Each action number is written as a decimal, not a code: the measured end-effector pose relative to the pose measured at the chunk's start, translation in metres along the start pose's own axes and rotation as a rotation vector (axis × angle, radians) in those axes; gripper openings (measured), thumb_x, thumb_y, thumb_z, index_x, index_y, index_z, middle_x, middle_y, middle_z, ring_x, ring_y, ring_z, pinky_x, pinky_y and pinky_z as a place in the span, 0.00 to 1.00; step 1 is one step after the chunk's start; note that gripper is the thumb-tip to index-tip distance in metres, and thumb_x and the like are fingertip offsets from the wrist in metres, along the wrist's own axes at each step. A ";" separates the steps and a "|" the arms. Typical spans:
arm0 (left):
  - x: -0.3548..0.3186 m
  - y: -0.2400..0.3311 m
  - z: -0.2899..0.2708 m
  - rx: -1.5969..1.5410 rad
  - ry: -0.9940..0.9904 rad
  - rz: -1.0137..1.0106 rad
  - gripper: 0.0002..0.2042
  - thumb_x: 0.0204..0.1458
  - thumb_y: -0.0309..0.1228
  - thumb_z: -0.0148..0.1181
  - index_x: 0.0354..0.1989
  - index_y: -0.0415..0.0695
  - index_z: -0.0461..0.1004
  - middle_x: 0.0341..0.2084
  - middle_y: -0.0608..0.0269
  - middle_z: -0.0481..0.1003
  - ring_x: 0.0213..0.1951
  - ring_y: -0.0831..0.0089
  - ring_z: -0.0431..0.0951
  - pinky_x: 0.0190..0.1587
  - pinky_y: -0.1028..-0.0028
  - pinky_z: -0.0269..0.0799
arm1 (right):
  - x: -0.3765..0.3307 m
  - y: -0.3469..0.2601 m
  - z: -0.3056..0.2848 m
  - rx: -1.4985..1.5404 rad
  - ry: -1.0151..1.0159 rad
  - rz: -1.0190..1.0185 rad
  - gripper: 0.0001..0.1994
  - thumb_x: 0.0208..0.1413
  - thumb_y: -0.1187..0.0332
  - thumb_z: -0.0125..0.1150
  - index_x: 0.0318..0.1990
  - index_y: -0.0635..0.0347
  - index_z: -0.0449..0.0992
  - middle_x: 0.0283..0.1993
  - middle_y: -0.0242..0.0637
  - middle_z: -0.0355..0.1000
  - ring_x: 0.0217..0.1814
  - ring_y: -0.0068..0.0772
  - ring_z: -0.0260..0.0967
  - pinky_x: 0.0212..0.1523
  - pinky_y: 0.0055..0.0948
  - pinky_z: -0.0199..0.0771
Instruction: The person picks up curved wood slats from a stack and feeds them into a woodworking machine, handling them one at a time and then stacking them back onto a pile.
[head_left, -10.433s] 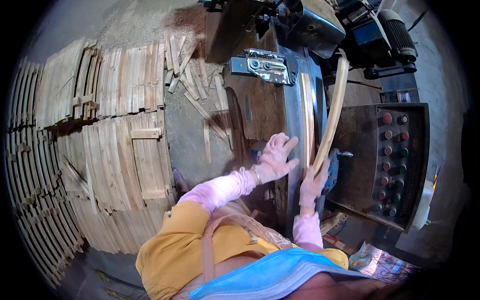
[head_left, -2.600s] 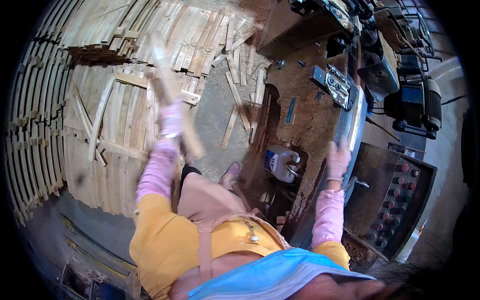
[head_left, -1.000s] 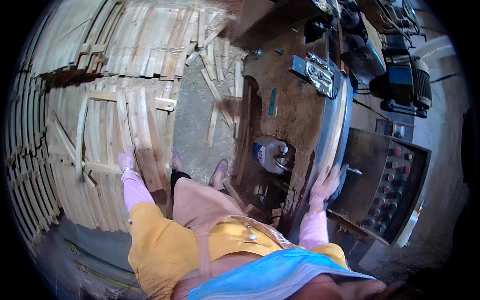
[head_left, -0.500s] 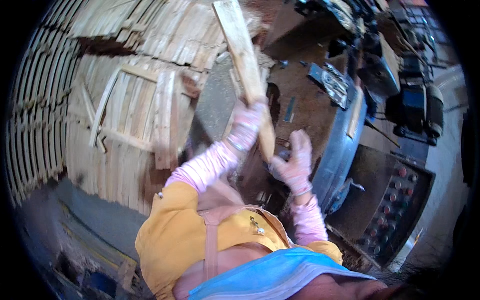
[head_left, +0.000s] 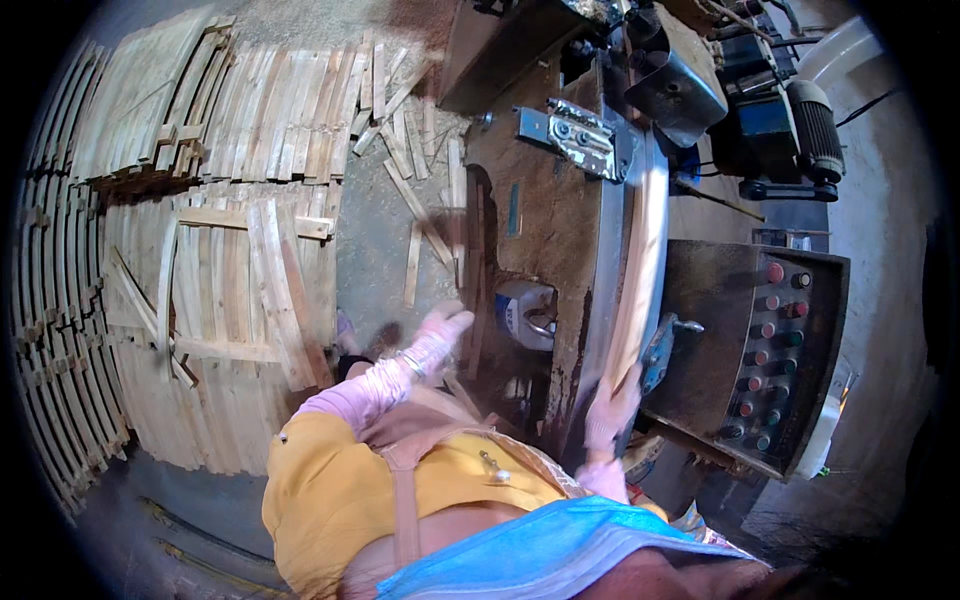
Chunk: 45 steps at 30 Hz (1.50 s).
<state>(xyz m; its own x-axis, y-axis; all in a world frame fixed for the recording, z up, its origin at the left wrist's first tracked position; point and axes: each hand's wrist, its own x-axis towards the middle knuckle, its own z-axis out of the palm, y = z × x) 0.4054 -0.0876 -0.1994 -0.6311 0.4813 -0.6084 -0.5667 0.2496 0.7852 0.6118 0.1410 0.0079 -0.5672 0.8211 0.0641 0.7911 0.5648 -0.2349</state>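
Wooden strip point(head_left: 639, 275) sits in right hand point(head_left: 612, 410), curled left hand point(head_left: 437, 335) near jug point(head_left: 524, 312), contents unclear

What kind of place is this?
Probably a woodworking shop: there are stacks of wooden strips, a big machine with long wood lying along it, and a control panel with coloured buttons.

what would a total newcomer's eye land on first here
Probably the pale wooden strip lying along the machine bed right of centre, with the right hand at its near end. Next, the broad stacks of wooden slats filling much of the left side. The dark control box at right also stands out, with its rows of red and green buttons.
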 end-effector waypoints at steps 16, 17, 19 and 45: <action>0.095 -0.043 -0.170 0.953 0.788 -0.334 0.52 0.51 0.66 0.59 0.79 0.49 0.47 0.78 0.44 0.44 0.78 0.50 0.46 0.76 0.53 0.38 | 0.123 -0.065 0.050 0.126 0.209 -0.273 0.31 0.65 0.63 0.56 0.71 0.70 0.60 0.63 0.65 0.68 0.65 0.65 0.65 0.65 0.50 0.63; 0.094 -0.055 -0.193 0.998 0.811 -0.434 0.54 0.51 0.69 0.57 0.79 0.48 0.45 0.78 0.41 0.43 0.78 0.45 0.42 0.77 0.46 0.30 | 0.091 -0.037 0.042 -0.044 0.119 -0.210 0.30 0.66 0.63 0.55 0.71 0.70 0.61 0.61 0.66 0.68 0.63 0.65 0.66 0.64 0.50 0.63; 0.080 -0.058 -0.227 1.016 0.766 -0.627 0.56 0.51 0.71 0.54 0.80 0.50 0.39 0.78 0.42 0.38 0.78 0.40 0.36 0.74 0.37 0.27 | 0.007 0.007 0.018 -0.140 0.001 -0.169 0.30 0.67 0.62 0.53 0.71 0.71 0.60 0.57 0.66 0.69 0.57 0.65 0.67 0.60 0.51 0.64; 0.043 0.218 -0.022 -0.759 0.115 0.487 0.17 0.53 0.33 0.68 0.48 0.35 0.77 0.36 0.62 0.79 0.38 0.71 0.79 0.44 0.71 0.78 | 0.068 -0.168 0.053 0.304 -0.364 -0.640 0.37 0.51 0.66 0.75 0.69 0.63 0.67 0.65 0.48 0.70 0.63 0.49 0.71 0.64 0.42 0.70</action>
<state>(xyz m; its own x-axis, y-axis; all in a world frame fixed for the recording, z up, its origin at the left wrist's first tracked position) 0.2426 -0.0312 -0.0571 -0.9179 0.2914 -0.2692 -0.3946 -0.5997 0.6962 0.4280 0.0977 0.0001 -0.9711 0.2365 -0.0323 0.2187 0.8275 -0.5172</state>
